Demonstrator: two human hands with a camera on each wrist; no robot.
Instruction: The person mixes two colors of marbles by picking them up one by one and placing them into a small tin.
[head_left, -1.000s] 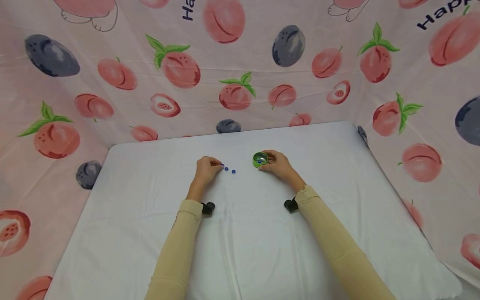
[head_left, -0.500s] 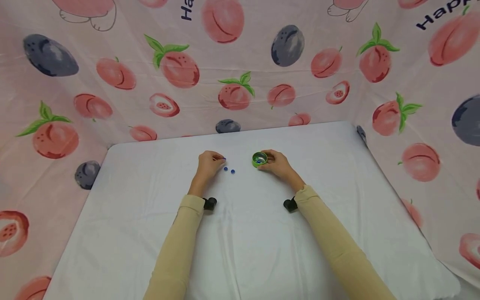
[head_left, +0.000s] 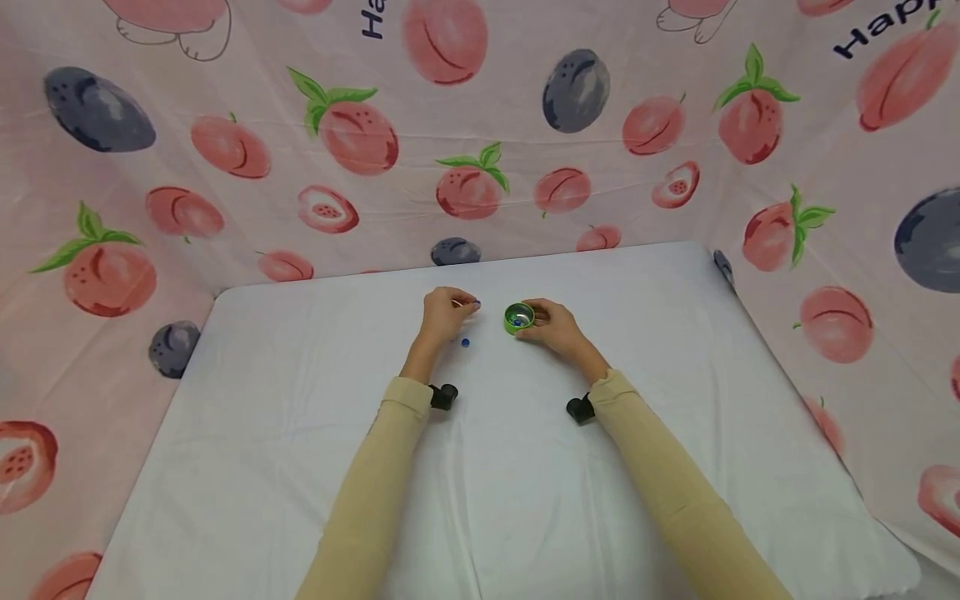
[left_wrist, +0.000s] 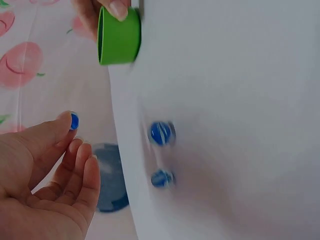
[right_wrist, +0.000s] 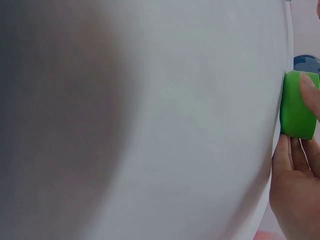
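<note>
A small green cup (head_left: 519, 317) stands on the white table (head_left: 525, 500) with blue beads inside. My right hand (head_left: 542, 321) grips its right side; in the right wrist view its fingers (right_wrist: 295, 190) curl round the green cup (right_wrist: 298, 104). My left hand (head_left: 471, 305) hovers just left of the cup and pinches one blue bead (head_left: 476, 305); the left wrist view shows the bead (left_wrist: 74, 121) held at a fingertip. Two more blue beads (left_wrist: 161, 133) (left_wrist: 161, 178) lie on the cloth below that hand; the head view shows only one bead (head_left: 466, 342) on the cloth.
Pink cloth printed with peaches (head_left: 360, 137) walls in the table on the left, back and right. Black wrist cameras (head_left: 444, 396) (head_left: 579, 408) sit on both sleeves.
My left hand has lifted one bead off the cloth and carried it right and up, closer to the cup. The right hand and cup have stayed put.
</note>
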